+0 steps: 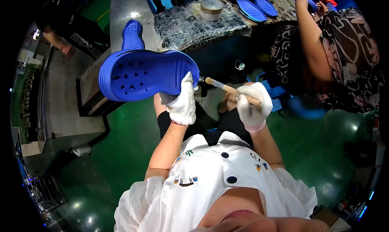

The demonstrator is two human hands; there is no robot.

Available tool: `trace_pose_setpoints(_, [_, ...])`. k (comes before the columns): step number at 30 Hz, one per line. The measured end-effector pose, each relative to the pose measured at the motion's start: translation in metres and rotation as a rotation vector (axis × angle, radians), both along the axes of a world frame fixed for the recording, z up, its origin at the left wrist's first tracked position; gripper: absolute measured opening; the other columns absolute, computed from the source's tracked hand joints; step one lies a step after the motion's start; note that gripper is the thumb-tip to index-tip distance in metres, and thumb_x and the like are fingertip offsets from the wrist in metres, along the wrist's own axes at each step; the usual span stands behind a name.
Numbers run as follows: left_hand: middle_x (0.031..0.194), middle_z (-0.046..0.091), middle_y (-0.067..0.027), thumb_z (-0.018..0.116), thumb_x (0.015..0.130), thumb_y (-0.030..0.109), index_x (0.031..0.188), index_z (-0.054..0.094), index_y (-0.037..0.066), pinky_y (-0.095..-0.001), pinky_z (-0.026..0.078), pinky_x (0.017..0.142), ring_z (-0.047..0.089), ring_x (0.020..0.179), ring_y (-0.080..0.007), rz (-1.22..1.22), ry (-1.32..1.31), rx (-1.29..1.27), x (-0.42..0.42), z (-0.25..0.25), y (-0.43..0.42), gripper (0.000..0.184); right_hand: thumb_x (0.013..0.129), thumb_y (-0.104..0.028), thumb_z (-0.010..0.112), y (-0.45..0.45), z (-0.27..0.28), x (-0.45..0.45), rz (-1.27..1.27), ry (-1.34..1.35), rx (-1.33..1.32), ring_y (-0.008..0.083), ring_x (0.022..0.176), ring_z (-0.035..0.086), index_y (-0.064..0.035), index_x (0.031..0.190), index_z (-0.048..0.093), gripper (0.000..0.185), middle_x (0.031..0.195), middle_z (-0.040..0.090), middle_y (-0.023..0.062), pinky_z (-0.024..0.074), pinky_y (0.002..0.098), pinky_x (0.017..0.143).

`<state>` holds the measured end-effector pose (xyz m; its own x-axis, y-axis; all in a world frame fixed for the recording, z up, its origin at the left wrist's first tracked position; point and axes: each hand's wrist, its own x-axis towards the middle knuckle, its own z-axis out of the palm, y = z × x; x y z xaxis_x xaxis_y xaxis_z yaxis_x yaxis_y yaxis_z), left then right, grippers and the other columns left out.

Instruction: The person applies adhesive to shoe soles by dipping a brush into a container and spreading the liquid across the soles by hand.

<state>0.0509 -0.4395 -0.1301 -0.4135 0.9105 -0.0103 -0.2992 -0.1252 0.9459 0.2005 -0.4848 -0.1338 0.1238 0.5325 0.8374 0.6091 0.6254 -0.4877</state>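
Observation:
A blue clog-style shoe (158, 71) with round holes in its toe part is held up by my left hand (183, 102), which wears a white knitted glove. The thumb lies over the heel end and the other fingers are hidden beneath. My right hand (254, 106), in a white glove, is closed round the wooden handle of a brush (229, 89). The brush's bristle end points at the shoe's heel, close beside it; whether they touch I cannot tell.
Beyond the shoe, a metal table (117, 33) carries another blue shoe piece (132, 34). A tape roll (211, 9) sits on a plastic-wrapped surface, with blue soles (253, 5) to its right. One person (336, 61) is at the right, another (77, 33) at the far left.

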Motion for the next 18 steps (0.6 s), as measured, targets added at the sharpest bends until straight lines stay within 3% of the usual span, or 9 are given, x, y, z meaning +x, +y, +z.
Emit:
trace_pose_setpoints(3, [0.105,0.059,-0.0084,0.070,0.077,0.000,0.118,0.048,0.004,-0.0273,0.052,0.075,0.060,0.087,-0.0144,-0.013,0.027,-0.006,0.000,-0.008,0.003,0.047,0.063,0.007,0.061,-0.001,-0.004,-0.005,0.083,0.134,-0.018,0.0199,0.053,0.053,-0.0030,0.081,0.060,0.020,0.068,0.060,0.0066,0.0423,0.0280,0.048])
trace_pose_setpoints(7, [0.101,0.060,-0.0074,0.070,0.077,0.000,0.117,0.048,0.004,-0.0261,0.051,0.073,0.061,0.083,-0.0135,-0.074,0.027,-0.029,0.002,-0.002,0.003,0.046,0.065,0.005,0.060,0.002,-0.009,0.002,0.013,0.058,-0.015,0.0213,0.053,0.052,-0.0022,0.079,0.059,0.015,0.071,0.061,0.0074,0.0419,0.0287,0.048])
trace_pose_setpoints(9, [0.093,0.061,-0.0055,0.068,0.080,0.002,0.109,0.053,0.004,-0.0206,0.049,0.053,0.058,0.068,-0.0101,0.013,-0.001,0.006,0.006,-0.001,0.007,0.033,0.068,0.007,0.056,-0.003,-0.020,0.012,-0.133,0.195,-0.156,0.0221,0.053,0.053,-0.0005,0.079,0.058,0.014,0.068,0.058,0.0091,0.0439,0.0294,0.049])
trace_pose_setpoints(10, [0.093,0.061,-0.0055,0.068,0.080,0.002,0.109,0.053,0.004,-0.0206,0.049,0.053,0.058,0.068,-0.0101,0.009,0.001,0.019,0.006,0.001,0.010,0.033,0.070,0.008,0.054,-0.001,-0.031,0.019,-0.142,0.280,-0.172,0.0200,0.053,0.054,-0.0003,0.080,0.058,0.014,0.068,0.057,0.0088,0.0445,0.0281,0.050])
trace_pose_setpoints(12, [0.089,0.060,-0.0037,0.070,0.078,0.009,0.110,0.051,0.004,-0.0208,0.047,0.050,0.057,0.066,-0.0100,-0.159,0.171,-0.197,0.006,0.003,0.016,0.037,0.079,0.006,0.052,0.008,-0.052,0.027,-0.119,0.545,-0.210,0.0131,0.055,0.055,0.0005,0.083,0.059,0.010,0.068,0.057,0.0072,0.0451,0.0241,0.053])
trace_pose_setpoints(13, [0.086,0.061,-0.0034,0.072,0.077,0.014,0.108,0.051,0.004,-0.0212,0.045,0.049,0.058,0.066,-0.0102,-0.267,0.294,-0.146,0.007,0.004,0.017,0.039,0.083,0.002,0.053,0.012,-0.079,0.032,-0.146,0.698,-0.293,0.0128,0.057,0.056,0.0004,0.085,0.060,0.007,0.068,0.057,0.0064,0.0453,0.0246,0.054])
trace_pose_setpoints(15, [0.083,0.062,-0.0041,0.072,0.077,0.013,0.105,0.053,0.003,-0.0223,0.045,0.047,0.058,0.064,-0.0103,-0.559,0.217,-0.081,0.020,-0.004,0.030,0.035,0.084,-0.006,0.057,0.014,-0.132,0.043,-0.183,0.686,-0.321,0.0138,0.061,0.058,-0.0008,0.087,0.061,0.007,0.070,0.059,0.0067,0.0470,0.0265,0.057])
trace_pose_setpoints(17, [0.081,0.061,-0.0042,0.069,0.078,0.010,0.102,0.053,0.004,-0.0223,0.043,0.045,0.055,0.056,-0.0100,-0.742,0.117,-0.270,0.044,0.007,0.036,0.030,0.085,-0.015,0.059,0.009,-0.189,0.044,-0.465,0.358,-0.509,0.0165,0.067,0.062,-0.0021,0.088,0.063,0.013,0.073,0.063,0.0081,0.0483,0.0290,0.062])
trace_pose_setpoints(18, [0.082,0.062,-0.0057,0.070,0.078,0.012,0.100,0.055,0.004,-0.0228,0.043,0.043,0.057,0.061,-0.0101,-0.862,0.096,-0.306,0.053,0.006,0.046,0.027,0.085,-0.018,0.060,0.011,-0.198,0.045,-0.417,0.462,-0.628,0.0178,0.069,0.063,-0.0022,0.088,0.063,0.016,0.074,0.064,0.0089,0.0484,0.0295,0.064])
